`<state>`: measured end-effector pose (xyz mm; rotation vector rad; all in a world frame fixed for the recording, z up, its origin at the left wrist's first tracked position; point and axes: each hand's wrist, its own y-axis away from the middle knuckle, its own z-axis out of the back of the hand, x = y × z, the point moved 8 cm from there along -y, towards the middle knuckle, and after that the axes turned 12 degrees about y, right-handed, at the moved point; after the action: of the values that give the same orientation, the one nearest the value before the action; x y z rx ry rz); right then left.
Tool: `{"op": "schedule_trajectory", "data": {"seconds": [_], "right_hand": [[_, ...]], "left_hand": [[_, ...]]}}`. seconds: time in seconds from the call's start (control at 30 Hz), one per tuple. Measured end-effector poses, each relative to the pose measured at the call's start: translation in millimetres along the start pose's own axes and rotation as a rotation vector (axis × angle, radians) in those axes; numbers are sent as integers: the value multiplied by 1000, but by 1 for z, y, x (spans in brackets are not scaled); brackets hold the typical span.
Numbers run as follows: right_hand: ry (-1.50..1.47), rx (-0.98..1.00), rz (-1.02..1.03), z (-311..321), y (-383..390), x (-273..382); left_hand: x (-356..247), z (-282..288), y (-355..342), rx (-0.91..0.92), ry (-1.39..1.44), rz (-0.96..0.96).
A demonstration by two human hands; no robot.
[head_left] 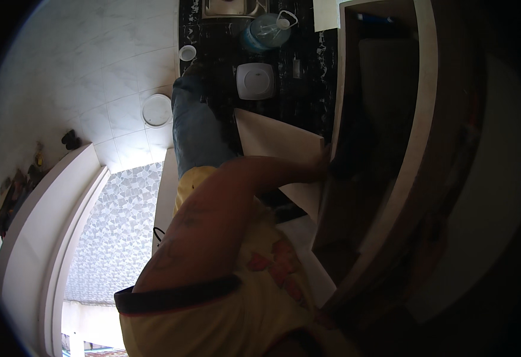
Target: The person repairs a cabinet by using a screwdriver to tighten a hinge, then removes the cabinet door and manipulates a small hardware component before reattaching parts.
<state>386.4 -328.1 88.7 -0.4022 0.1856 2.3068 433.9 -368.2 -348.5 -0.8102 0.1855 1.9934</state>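
Observation:
My left arm reaches across the middle to the open dark cabinet, and my left hand point(321, 162) is at the edge of a pale wooden door panel point(272, 134). Its fingers are dim and partly hidden, so I cannot tell whether they grip it. I cannot see my right hand. The cabinet's pale frame point(426, 83) runs down the right side around a shadowed interior, with a small blue object point(373, 18) at its upper end.
A dark counter point(314, 89) holds a large water jug point(263, 33), a square pale item point(254, 80) and a white cup point(187, 52), below a metal sink point(231, 6). A round white item point(157, 110) is on the tiled surface. A white ledge point(37, 208) with dark clutter curves along the left.

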Motion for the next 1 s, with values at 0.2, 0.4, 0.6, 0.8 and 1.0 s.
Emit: {"op": "schedule_trajectory", "data": {"seconds": [0.2, 0.4, 0.6, 0.8, 1.0], "right_hand": [[18, -27, 48, -4, -15, 14], [-77, -15, -71, 1, -5, 5], [-61, 27, -13, 2, 2, -1], [-131, 41, 130, -8, -9, 3], [-113, -111, 37, 7, -5, -21]], "left_hand": [[107, 96, -2, 6, 227, 130], [118, 59, -16, 103, 908, 78], [134, 15, -42, -232, 1121, 147], [156, -23, -75, -212, 1358, 380], [135, -32, -114, -190, 1328, 328]]}}
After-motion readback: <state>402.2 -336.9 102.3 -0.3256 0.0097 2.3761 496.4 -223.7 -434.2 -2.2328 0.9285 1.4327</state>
